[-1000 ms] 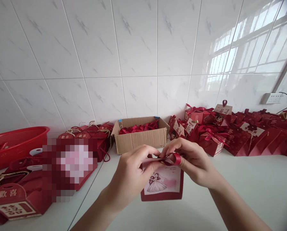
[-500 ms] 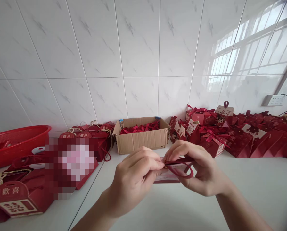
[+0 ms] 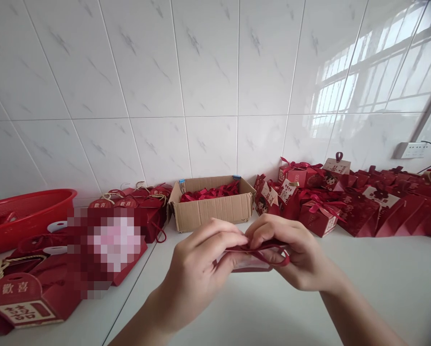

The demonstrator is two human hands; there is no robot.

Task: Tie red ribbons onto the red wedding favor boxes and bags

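Dark red paper gift bag with a pale printed panel (image 3: pixel 252 264): it is held between both hands over the middle of the white table (image 3: pixel 374 293). A second ago the panel, with its drawn couple, faced the viewer; now the bag is tipped so that only a narrow strip shows under the fingers. The glossy dark red ribbon loop (image 3: pixel 286 260), earlier a short curl by the right thumb, now spreads wider below the right fingers.

The left hand (image 3: pixel 204 264) grips the left part of the bag's top edge between thumb and fingers; the right hand (image 3: pixel 295 250) pinches it on the right, fingertips close to the left's (what they pinch exactly is hidden).

Beyond the hands, on the far side, stands a brown open cardboard box (image 3: pixel 210 215) full of dark red ribbons (image 3: pixel 211 191); the fingers come near its lower edge in view. To the left are red card boxes with cord ties (image 3: pixel 24 293), partly behind a pixelated patch, and a red plastic basket (image 3: pixel 45 209). To the right, ribbon-tied red boxes (image 3: pixel 318 222) and a row of dark red pointed bags (image 3: pixel 406 216) line the wall.
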